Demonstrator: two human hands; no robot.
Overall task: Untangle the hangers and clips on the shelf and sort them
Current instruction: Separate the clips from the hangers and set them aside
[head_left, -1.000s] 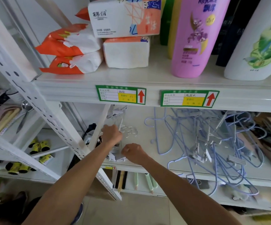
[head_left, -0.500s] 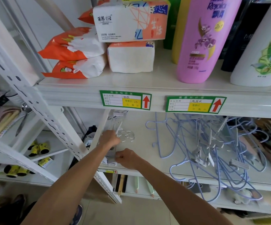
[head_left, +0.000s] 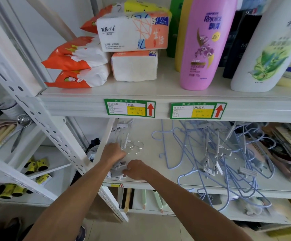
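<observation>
Grey clips [head_left: 118, 171] held in curled fingers [head_left: 130, 168].

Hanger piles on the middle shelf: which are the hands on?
The small bundle of white clip hangers with silver hooks at the left end; left hand and right hand hold it. The tangle of blue wire hangers lies untouched.

Both forearms bare, stretched fwd. L grip [head_left: 114, 153] knuckles-up, fingers curled (what's inside is hidden); R grip [head_left: 136, 169] just beside, pinching grey clips [head_left: 119, 169].
</observation>
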